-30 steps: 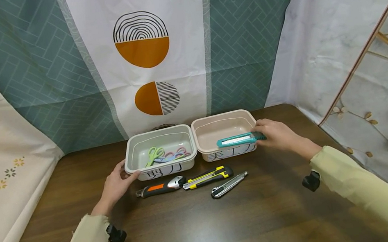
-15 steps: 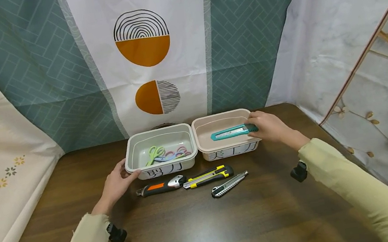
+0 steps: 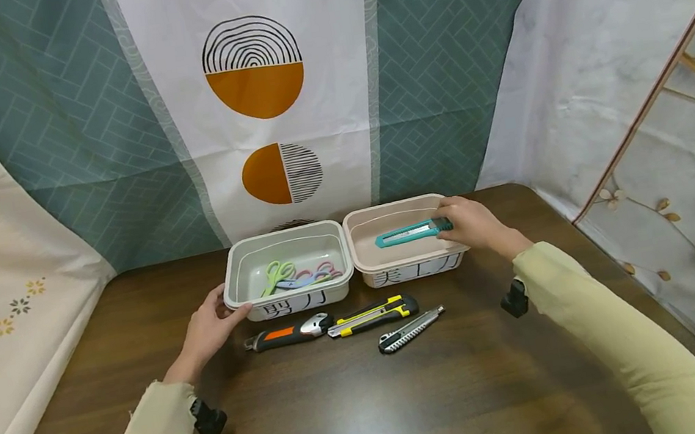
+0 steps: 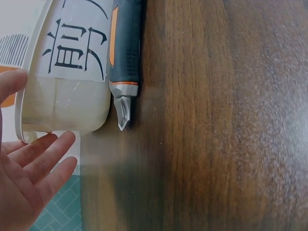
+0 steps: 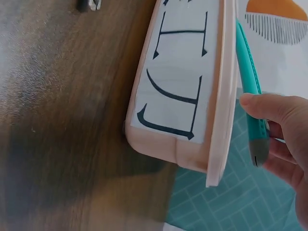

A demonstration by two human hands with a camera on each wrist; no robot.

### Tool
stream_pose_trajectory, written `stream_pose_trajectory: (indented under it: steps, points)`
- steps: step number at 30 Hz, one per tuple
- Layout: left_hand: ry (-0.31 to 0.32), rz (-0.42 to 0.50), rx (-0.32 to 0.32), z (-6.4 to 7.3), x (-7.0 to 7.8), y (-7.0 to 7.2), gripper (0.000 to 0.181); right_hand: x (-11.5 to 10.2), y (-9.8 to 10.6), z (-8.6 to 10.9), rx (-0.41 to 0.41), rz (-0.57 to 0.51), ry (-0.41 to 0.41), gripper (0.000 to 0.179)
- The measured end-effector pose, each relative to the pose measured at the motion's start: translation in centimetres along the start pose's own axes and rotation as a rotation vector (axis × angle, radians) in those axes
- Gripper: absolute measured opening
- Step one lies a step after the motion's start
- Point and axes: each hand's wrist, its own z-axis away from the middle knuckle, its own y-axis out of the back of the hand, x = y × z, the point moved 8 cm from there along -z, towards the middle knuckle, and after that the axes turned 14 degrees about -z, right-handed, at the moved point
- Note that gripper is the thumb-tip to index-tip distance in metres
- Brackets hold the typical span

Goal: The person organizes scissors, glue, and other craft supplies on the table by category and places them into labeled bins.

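A teal utility knife (image 3: 408, 233) is pinched at its dark end between the thumb and fingers of my right hand (image 3: 471, 220). It lies nearly level over the pink bin (image 3: 411, 265), above the rim in the right wrist view. My left hand (image 3: 206, 332) rests at the near left corner of the grey-white bin (image 3: 298, 304), thumb at the rim and the other fingers loosely extended by its end wall. Inside that bin lie green scissors (image 3: 276, 276) and several blue and pink scissor parts (image 3: 312, 277).
In front of the bins lie an orange-and-black knife (image 3: 287, 334), a yellow-and-black utility knife (image 3: 371, 316) and a silver-and-black utility knife (image 3: 410, 330). Both bins carry paper labels. A patterned curtain (image 3: 281, 122) hangs behind the wooden table (image 3: 350, 424).
My right hand has moved left and farther back with the teal utility knife, from the pink bin's front right corner to over its inside. My left hand has stayed at the other bin.
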Motion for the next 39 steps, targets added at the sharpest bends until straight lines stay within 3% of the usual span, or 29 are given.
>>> stream_pose_trajectory:
  steps: [5, 22, 39]
  points:
    - [-0.003, 0.002, -0.002, 0.0, 0.0, -0.1, 0.077, 0.5, -0.3, -0.6, -0.017, -0.013, -0.033, 0.037]
    - [-0.004, 0.003, 0.009, 0.0, -0.1, -0.1, 0.076, 0.0, -2.2, -1.7, -0.081, 0.027, -0.035, 0.027]
    - [0.003, 0.018, 0.001, 0.0, -0.2, -0.1, 0.078, 0.5, -3.3, -2.3, -0.091, 0.019, -0.022, 0.021]
